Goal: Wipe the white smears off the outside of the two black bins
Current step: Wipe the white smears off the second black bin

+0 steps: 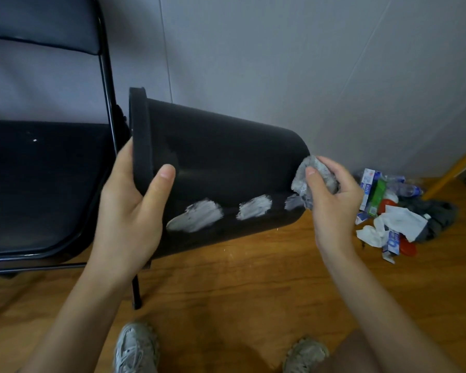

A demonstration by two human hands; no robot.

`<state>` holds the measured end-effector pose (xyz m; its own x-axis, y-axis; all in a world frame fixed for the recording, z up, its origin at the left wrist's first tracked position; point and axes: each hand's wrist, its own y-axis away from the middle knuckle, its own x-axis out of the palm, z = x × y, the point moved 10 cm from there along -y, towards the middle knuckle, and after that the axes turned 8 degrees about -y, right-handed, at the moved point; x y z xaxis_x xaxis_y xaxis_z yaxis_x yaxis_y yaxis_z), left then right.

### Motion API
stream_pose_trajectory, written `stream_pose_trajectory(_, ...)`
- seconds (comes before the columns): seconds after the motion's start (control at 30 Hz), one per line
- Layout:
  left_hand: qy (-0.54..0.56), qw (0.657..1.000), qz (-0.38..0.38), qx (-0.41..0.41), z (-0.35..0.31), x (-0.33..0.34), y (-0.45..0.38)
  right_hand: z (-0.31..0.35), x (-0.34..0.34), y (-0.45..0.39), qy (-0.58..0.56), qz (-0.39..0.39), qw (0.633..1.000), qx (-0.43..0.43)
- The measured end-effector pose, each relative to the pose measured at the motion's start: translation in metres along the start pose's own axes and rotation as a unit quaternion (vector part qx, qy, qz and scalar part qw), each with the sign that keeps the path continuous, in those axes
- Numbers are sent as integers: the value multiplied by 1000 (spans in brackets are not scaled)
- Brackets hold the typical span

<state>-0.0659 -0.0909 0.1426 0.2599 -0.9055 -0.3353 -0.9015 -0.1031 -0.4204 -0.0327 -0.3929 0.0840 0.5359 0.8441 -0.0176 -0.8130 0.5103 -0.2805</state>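
Held sideways above a wooden floor (pixel 253 286): one black bin (pixel 221 162), long axis running left to right, rim left, base right. Left hand (pixel 129 211) gripping the rim, thumb over the wall. Right hand (pixel 331 200) clenched round a grey cloth (pixel 315 176), pressed against the base end, touching the nearest of three white smears (pixel 197 215) (the other two lying leftward along the wall). Bin's inside hidden. Second bin out of view. Litter (pixel 388 211) heaped right; folding chair (pixel 43 170) left.
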Motion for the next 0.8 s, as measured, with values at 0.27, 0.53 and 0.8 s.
stream_pose_trajectory(0.27, 22, 997, -56, -40, 10, -4, 2, 52, 55, 52, 136, 103, 934, -313)
stream_pose_trajectory(0.53, 23, 995, -86, -48, 12, -13, 1, 82, 106, 135, 188, 241, 782, -542)
stream_pose_trajectory(0.8, -2, 995, -93, -36, 10, -11, 0, 87, 117, 149, 182, 227, 794, -534)
